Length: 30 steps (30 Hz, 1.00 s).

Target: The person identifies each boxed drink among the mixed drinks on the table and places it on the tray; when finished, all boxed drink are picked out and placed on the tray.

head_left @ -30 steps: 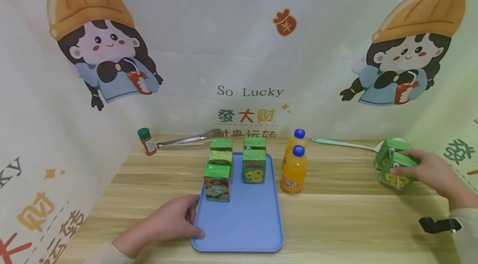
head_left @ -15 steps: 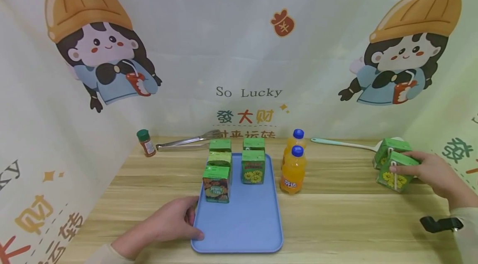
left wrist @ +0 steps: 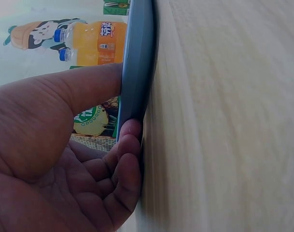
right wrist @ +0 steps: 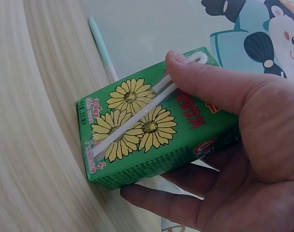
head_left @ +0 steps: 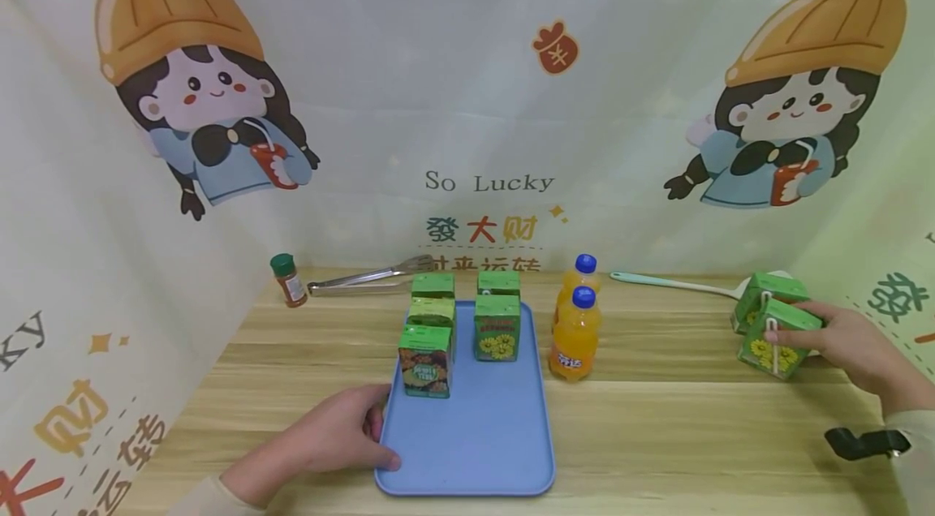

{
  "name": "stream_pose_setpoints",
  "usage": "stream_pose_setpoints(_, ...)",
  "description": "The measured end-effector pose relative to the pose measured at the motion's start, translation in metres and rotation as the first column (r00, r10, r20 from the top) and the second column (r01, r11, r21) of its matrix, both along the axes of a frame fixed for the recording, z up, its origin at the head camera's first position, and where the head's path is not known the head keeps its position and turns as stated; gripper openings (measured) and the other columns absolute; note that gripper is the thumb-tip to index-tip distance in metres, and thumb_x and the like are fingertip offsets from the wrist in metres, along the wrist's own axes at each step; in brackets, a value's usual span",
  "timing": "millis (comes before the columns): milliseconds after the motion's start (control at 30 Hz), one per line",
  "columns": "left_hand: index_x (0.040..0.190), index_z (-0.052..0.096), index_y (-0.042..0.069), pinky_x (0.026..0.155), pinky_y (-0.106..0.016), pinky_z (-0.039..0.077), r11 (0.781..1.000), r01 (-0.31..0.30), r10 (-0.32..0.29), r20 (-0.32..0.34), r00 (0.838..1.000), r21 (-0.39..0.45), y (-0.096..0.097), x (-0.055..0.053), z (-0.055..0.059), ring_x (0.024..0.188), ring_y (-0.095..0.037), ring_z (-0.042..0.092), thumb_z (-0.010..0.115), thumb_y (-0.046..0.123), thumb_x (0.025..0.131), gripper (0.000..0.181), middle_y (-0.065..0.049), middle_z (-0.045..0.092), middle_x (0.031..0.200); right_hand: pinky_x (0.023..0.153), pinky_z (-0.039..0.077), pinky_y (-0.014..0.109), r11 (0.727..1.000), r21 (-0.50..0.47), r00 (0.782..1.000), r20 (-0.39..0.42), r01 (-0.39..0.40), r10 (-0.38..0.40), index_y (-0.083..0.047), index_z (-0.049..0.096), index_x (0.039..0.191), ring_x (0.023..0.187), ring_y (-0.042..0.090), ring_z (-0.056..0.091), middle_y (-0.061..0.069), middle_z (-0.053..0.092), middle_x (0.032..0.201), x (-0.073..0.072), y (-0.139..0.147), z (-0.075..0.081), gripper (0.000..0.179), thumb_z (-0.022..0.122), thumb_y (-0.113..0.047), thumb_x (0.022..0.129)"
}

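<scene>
My left hand (head_left: 339, 428) grips the near left edge of a blue tray (head_left: 475, 443). In the left wrist view its thumb (left wrist: 96, 86) lies at the tray's rim (left wrist: 137, 58), with curled fingertips at the underside. On the tray stand several green drink cartons (head_left: 425, 366), in a left row and a right row. Far right, my right hand (head_left: 850, 341) holds another drink carton (head_left: 777, 341), tilted, with yellow flowers and a white straw on its front. In the right wrist view the thumb (right wrist: 200, 79) presses this carton's front (right wrist: 137, 121), with fingers beneath. Another green carton (head_left: 763, 289) stands just behind.
Two orange soda bottles (head_left: 575, 341) stand right of the tray. A turquoise-handled utensil (head_left: 672, 281) lies at the back right, partly behind the cartons. Metal tongs (head_left: 365, 277) and a green-capped spice jar (head_left: 288, 281) are at the back left. Printed cloth (head_left: 489, 94) encloses the wooden table (head_left: 657, 435).
</scene>
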<state>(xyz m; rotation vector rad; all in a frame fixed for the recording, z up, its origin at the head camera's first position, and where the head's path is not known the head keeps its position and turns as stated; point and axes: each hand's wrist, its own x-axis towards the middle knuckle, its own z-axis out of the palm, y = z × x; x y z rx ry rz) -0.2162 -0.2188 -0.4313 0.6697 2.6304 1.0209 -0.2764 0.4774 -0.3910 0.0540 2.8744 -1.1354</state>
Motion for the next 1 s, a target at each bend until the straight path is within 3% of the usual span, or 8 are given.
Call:
stream_pose_setpoints(267, 0.138, 0.061, -0.007, 0.059, -0.028, 0.045, 1.000, -0.008, 0.008, 0.010, 1.000, -0.001, 0.001, 0.000, 0.000, 0.065, -0.011, 0.056, 0.102, 0.024, 0.076, 0.080, 0.004, 0.062, 0.078, 0.079, 0.064, 0.039, 0.999, -0.026, 1.000, 0.003, -0.031, 0.031, 0.025, 0.037, 0.154, 0.107, 0.027, 0.070, 0.043, 0.059, 0.137, 0.001, -0.004, 0.004, 0.078, 0.073, -0.028, 0.110)
stream_pose_setpoints(467, 0.133, 0.063, -0.003, 0.060, -0.028, 0.045, 1.000, -0.010, 0.010, 0.005, 1.000, -0.008, 0.000, 0.000, -0.001, 0.065, -0.011, 0.056, 0.102, 0.025, 0.076, 0.074, 0.005, 0.062, 0.078, 0.079, 0.065, 0.037, 0.996, -0.069, 0.998, -0.026, -0.056, 0.055, 0.024, 0.041, 0.153, 0.094, 0.010, 0.069, 0.021, 0.070, 0.121, 0.004, -0.020, 0.016, 0.072, 0.072, -0.025, 0.111)
stream_pose_setpoints(633, 0.132, 0.063, -0.002, 0.059, -0.028, 0.044, 1.000, -0.011, 0.011, 0.004, 1.000, -0.005, 0.000, 0.000, -0.003, 0.065, -0.010, 0.055, 0.102, 0.025, 0.076, 0.073, 0.005, 0.062, 0.078, 0.078, 0.064, 0.034, 0.989, -0.118, 0.995, -0.062, -0.085, 0.078, 0.023, 0.042, 0.154, 0.091, 0.009, 0.071, 0.009, 0.072, 0.112, 0.006, -0.037, 0.028, 0.068, 0.071, -0.021, 0.111)
stream_pose_setpoints(800, 0.125, 0.064, 0.001, 0.059, -0.028, 0.044, 1.000, -0.012, 0.012, 0.010, 1.000, -0.003, -0.001, 0.000, -0.003, 0.065, -0.011, 0.055, 0.102, 0.024, 0.076, 0.065, 0.004, 0.061, 0.078, 0.078, 0.065, 0.033, 0.978, -0.174, 0.992, -0.078, -0.116, 0.103, 0.020, 0.046, 0.152, 0.090, 0.011, 0.074, 0.006, 0.073, 0.108, 0.011, -0.058, 0.040, 0.062, 0.071, -0.018, 0.111)
stream_pose_setpoints(1000, 0.130, 0.065, 0.000, 0.059, -0.028, 0.045, 1.000, -0.009, 0.009, 0.004, 1.000, -0.007, -0.001, -0.001, -0.002, 0.065, -0.011, 0.056, 0.102, 0.025, 0.076, 0.070, 0.005, 0.062, 0.078, 0.078, 0.065, 0.034, 0.972, -0.180, 0.985, -0.111, -0.148, 0.129, 0.016, 0.053, 0.147, 0.089, 0.014, 0.075, 0.005, 0.073, 0.107, 0.022, -0.084, 0.056, 0.055, 0.075, -0.016, 0.108)
